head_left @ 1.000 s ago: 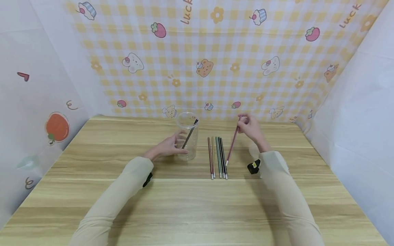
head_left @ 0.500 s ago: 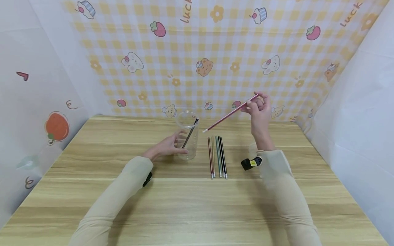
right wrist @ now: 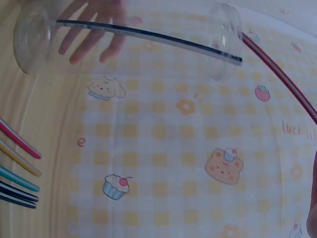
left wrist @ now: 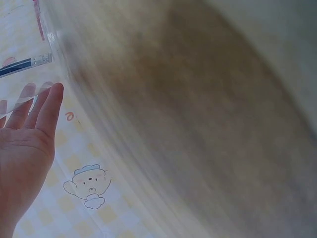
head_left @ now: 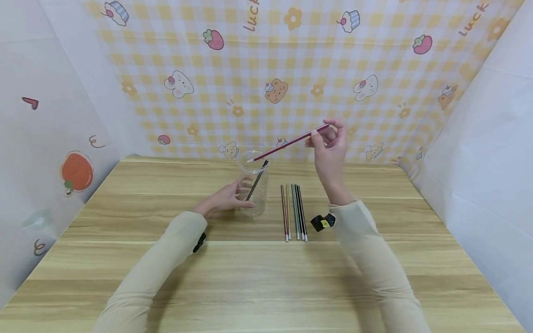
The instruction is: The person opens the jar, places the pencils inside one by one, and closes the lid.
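Right of the frame's centre we see the right hand (head_left: 331,150) pinching the red pencil (head_left: 290,142), its long axis slanting down leftward to the mouth of the clear cup (head_left: 261,192), against which the nearer left hand (head_left: 225,198) rests relaxed fingers.

Pencil (head_left: 257,179) in cup (head_left: 260,204), pencils (head_left: 295,212) to right

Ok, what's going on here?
A person's right hand pinches a red pencil, slanted, its pale end at the mouth of a clear cup. Their left hand is around the cup, where a dark pencil leans inside. Five more pencils lie side by side on the table.
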`<state>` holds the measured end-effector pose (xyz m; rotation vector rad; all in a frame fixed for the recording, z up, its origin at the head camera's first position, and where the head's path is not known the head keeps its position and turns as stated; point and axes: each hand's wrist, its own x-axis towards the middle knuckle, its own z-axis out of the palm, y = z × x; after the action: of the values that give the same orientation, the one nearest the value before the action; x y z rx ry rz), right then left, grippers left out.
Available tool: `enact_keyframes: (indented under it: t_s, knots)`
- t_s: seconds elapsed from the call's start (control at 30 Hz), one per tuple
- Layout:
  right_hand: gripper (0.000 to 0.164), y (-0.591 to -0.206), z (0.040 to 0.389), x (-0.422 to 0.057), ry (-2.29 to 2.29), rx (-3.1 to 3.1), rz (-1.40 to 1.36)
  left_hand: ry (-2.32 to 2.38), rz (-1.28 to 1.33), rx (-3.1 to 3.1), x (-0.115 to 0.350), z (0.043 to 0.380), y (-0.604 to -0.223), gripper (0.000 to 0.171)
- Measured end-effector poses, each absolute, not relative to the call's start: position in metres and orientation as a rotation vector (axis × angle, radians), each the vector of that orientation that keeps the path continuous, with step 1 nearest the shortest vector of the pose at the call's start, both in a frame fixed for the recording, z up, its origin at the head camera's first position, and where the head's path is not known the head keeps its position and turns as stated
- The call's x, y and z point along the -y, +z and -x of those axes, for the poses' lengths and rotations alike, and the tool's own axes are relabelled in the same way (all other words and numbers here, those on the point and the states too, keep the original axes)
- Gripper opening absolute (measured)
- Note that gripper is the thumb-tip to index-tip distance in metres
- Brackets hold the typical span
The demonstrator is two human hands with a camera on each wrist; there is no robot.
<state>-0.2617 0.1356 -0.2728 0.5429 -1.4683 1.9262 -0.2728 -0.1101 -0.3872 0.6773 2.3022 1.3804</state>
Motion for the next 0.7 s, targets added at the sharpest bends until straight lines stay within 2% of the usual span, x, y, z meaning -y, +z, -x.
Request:
enact_keyframes:
  t_s: [0.23,0.7]
  knots:
    - [0.02,-0.275,0.247,-0.114,1.743,1.644,-0.606,1.38,-0.685,-2.344,0.111,0.281,-0.401,0.078]
    - [0.013,-0.279,0.238,-0.09,1.435,1.926,-0.74,1.37,-0.696,-2.325,0.11,0.275,-0.39,0.086]
